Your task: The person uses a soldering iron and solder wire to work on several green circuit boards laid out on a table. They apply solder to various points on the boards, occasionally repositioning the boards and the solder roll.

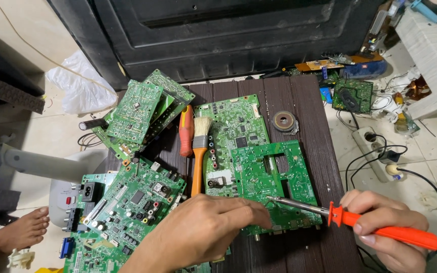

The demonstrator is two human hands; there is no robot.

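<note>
My right hand (pixel 388 222) grips an orange-handled soldering iron (pixel 380 230); its metal tip (pixel 270 199) touches a green circuit board (pixel 271 174) lying on a dark slatted table (pixel 309 106). My left hand (pixel 206 230) rests fingers down on the near edge of that board, right beside the tip, holding the board in place. It is unclear whether its fingers pinch anything. A larger green board (pixel 231 126) lies under and behind the first one.
An orange-handled brush (pixel 199 151) and a red screwdriver (pixel 186 130) lie left of the boards. More green boards (pixel 137 111) (pixel 127 202) are stacked at left. A solder reel (pixel 284 121) sits behind. A power strip (pixel 373 151), cables and a bare foot (pixel 24 230) are on the floor.
</note>
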